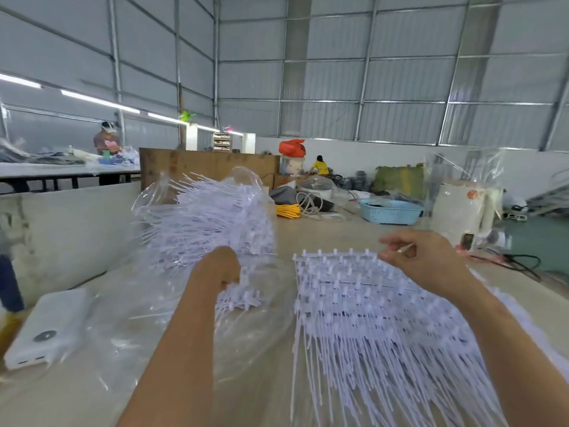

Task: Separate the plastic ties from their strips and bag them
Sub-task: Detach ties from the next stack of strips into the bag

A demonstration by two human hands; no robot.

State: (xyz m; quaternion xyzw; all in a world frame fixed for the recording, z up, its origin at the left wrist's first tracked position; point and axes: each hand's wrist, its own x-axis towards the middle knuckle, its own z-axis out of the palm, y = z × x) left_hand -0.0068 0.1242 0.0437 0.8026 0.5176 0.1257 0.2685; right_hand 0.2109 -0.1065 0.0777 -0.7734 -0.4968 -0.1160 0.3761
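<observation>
- One white power bank (46, 326) lies at the table's left edge, well apart from both hands.
- One clear plastic bag (197, 217) sits left of centre, its far part stuffed with loose white ties whose tips stick out; too many to count. Its slack mouth spreads over the table (77, 392) toward the camera.
- One left hand (220, 269) reaches into that bag's mouth, fingers curled around a small bundle of ties (241, 295); their square heads show just to the right of the knuckles.
- One stack of tie strips (369, 312) lies on the table right of centre, heads in rows at the far end, tails fanned toward the camera. The layers blur together and cannot be counted.
- One right hand (421, 260) hovers over the stack's far right corner, fingers curled, thumb and forefinger pinching a thin pale sliver; what it is cannot be told.
- One blue basket (389, 211) stands farther back on the right.
</observation>
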